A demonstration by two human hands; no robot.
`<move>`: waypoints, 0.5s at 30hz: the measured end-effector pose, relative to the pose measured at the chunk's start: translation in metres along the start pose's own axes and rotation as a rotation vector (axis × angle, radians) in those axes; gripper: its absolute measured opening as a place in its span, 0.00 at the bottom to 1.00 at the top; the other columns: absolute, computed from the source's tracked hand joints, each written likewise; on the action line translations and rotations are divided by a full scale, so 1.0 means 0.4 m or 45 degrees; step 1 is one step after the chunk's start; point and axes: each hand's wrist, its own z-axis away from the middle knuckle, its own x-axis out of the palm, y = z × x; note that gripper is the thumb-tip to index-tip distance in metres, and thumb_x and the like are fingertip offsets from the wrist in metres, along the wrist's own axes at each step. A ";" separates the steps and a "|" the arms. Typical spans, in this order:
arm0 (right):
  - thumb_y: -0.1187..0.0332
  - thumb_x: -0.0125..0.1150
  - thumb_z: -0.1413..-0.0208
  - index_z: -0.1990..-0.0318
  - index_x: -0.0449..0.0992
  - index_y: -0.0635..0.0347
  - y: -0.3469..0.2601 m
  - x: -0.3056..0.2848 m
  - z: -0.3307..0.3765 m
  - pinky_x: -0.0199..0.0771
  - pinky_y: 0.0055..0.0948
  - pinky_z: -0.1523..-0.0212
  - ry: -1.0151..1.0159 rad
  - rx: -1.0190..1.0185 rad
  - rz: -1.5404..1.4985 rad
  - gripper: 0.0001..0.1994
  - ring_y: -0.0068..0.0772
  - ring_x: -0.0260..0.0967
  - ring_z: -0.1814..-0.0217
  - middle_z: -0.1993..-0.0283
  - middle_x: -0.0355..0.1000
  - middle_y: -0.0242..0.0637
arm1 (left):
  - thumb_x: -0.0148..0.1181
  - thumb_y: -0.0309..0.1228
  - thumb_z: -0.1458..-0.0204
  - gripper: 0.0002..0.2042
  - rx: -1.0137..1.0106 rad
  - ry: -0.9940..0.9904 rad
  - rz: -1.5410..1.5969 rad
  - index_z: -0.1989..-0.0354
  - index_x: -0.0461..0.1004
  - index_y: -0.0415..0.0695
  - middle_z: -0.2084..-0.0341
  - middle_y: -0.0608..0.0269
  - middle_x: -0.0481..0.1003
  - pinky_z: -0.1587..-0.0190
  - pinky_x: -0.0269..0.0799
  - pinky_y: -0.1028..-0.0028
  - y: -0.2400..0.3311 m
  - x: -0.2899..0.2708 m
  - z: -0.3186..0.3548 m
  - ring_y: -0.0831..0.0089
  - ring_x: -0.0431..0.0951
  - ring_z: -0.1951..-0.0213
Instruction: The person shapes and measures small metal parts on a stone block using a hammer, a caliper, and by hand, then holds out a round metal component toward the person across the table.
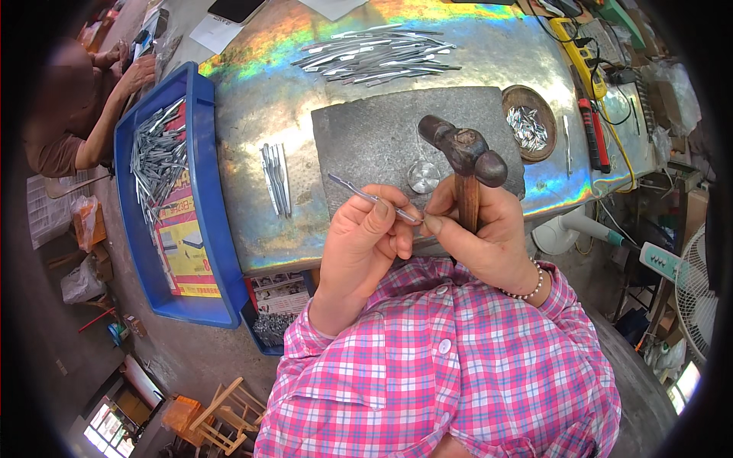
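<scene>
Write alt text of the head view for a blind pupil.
A person's left hand holds a slim metal rod, its end at the right hand, which holds a hammer. Beyond lies a grey slab, with a blue tray at left, a round bowl at right.

at the centre of the frame, the left fingers (376, 220) hold a slim metal rod (353, 188); the right fingers (452, 233) meet its lower end and also grip a hammer (467, 156). a grey slab (366, 133) lies on the surface (246, 172), a blue tray (203, 153) at frame left.
</scene>
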 end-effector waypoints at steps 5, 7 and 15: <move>0.78 0.55 0.48 0.61 0.70 0.66 0.013 0.001 -0.001 0.69 0.21 0.70 0.019 -0.002 -0.011 0.07 0.16 0.69 0.71 0.71 0.73 0.32 | 0.54 0.33 0.41 0.11 0.071 0.030 -0.077 0.57 0.70 0.37 0.66 0.54 0.77 0.72 0.74 0.79 -0.003 0.008 -0.001 0.75 0.76 0.74; 0.78 0.55 0.47 0.61 0.70 0.65 0.017 -0.002 -0.002 0.69 0.20 0.71 0.012 -0.015 0.021 0.07 0.16 0.68 0.71 0.72 0.73 0.32 | 0.54 0.32 0.41 0.10 0.104 0.044 -0.115 0.58 0.71 0.37 0.67 0.54 0.77 0.72 0.74 0.80 -0.007 0.012 0.000 0.76 0.76 0.73; 0.78 0.54 0.46 0.60 0.69 0.66 0.017 -0.001 -0.001 0.70 0.20 0.68 0.006 -0.006 0.014 0.07 0.16 0.69 0.69 0.71 0.72 0.32 | 0.54 0.28 0.41 0.08 0.327 0.097 -0.521 0.58 0.71 0.37 0.67 0.56 0.77 0.70 0.75 0.80 -0.016 0.021 0.008 0.77 0.77 0.72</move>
